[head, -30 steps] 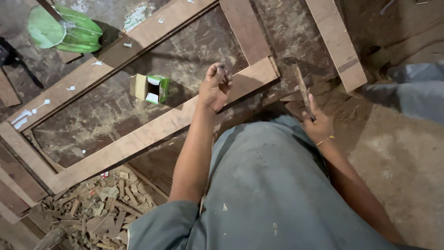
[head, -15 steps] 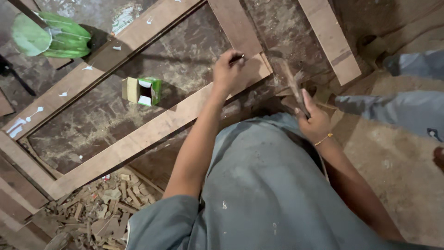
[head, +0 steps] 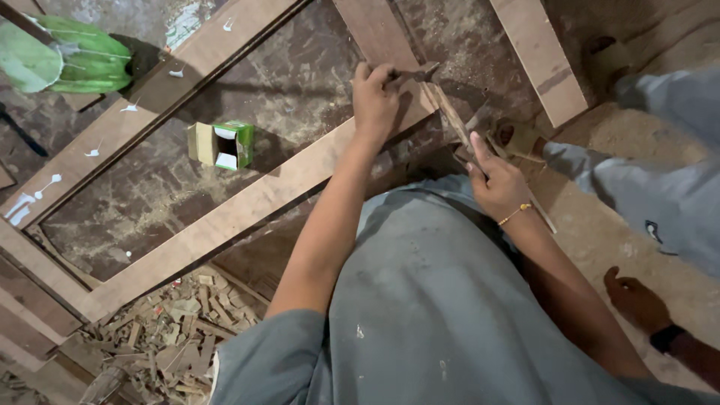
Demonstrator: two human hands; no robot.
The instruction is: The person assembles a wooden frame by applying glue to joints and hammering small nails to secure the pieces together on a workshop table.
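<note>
Left hand (head: 375, 101) at wooden frame (head: 247, 206) corner

Frame (head: 225, 217): lies on the floor, centre.
Box (head: 221, 145): inside the frame, at 10 o'clock.
Scraps (head: 165, 330): 7 o'clock, outside the frame.
Left hand (head: 375, 101): on the frame's corner, 12 o'clock.

Dusty stained floor (head: 300, 82) with wood scraps (head: 165, 330) heaped nearby.

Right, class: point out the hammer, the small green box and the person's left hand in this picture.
hammer (head: 450, 112): head view, on the wooden handle, above the right hand.
small green box (head: 234, 144): head view, on its green side, lying inside the frame.
left hand (head: 375, 101): head view, on the back of the hand, at the frame's corner.
</note>
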